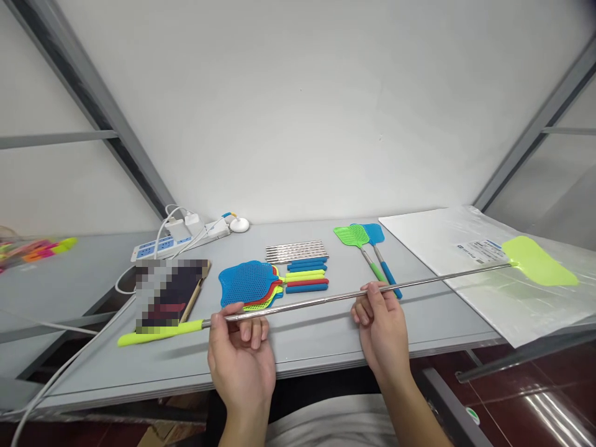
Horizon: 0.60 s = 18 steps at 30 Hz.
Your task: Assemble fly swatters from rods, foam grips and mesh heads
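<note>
A yellow-green telescopic fly swatter [321, 300] stretches across the view above the table, its metal rod pulled out long. Its handle points left and its flat head lies out to the right. My left hand [242, 354] pinches the rod close to the handle. Farther along, my right hand [379, 326] grips the rod near its middle with thumb and fingers. Behind my left hand is a stack of swatter heads [246, 282], blue on top with red and yellow below. Several loose handle grips [307, 274] in blue, yellow and red lie beside a row of metal rods [297, 251].
Green [352, 236] and blue [375, 234] swatters lie beyond my right hand. A white plastic-wrapped sheet [447, 248] covers the table's right end. At left are a power strip [158, 246] with cables, a round white device [239, 225] and a partly blurred dark object [174, 292].
</note>
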Each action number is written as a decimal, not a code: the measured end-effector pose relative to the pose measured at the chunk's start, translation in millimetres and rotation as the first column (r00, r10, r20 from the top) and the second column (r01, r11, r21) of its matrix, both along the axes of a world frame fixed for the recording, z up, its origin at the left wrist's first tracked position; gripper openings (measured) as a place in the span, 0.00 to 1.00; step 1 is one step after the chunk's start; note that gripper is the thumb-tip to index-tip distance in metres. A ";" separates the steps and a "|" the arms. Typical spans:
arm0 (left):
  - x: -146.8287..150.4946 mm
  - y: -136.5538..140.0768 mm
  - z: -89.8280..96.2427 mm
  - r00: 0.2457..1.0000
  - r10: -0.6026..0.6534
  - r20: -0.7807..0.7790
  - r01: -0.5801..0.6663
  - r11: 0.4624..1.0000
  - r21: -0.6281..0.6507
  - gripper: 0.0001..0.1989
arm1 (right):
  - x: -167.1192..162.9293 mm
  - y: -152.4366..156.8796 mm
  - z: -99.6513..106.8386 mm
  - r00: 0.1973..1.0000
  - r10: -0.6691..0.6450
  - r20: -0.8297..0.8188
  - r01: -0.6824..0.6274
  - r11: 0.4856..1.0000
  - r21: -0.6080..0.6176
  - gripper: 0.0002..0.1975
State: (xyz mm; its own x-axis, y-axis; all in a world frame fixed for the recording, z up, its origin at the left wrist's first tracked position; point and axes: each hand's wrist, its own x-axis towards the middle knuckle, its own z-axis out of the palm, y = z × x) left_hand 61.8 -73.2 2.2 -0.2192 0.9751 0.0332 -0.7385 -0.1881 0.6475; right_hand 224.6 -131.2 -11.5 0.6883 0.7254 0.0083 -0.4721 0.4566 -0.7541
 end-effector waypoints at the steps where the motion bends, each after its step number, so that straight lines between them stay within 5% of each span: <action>1: -0.2 0.3 -0.8 1.000 -0.003 -0.025 0.003 1.000 0.001 0.12 | 0.7 0.0 0.3 1.000 0.003 -0.006 -0.003 1.000 0.009 0.12; 18: 6.8 -23.6 4.3 0.968 -0.179 -0.178 0.192 0.980 0.060 0.11 | -3.1 -3.3 -8.5 0.977 0.184 0.105 -0.191 0.980 0.058 0.09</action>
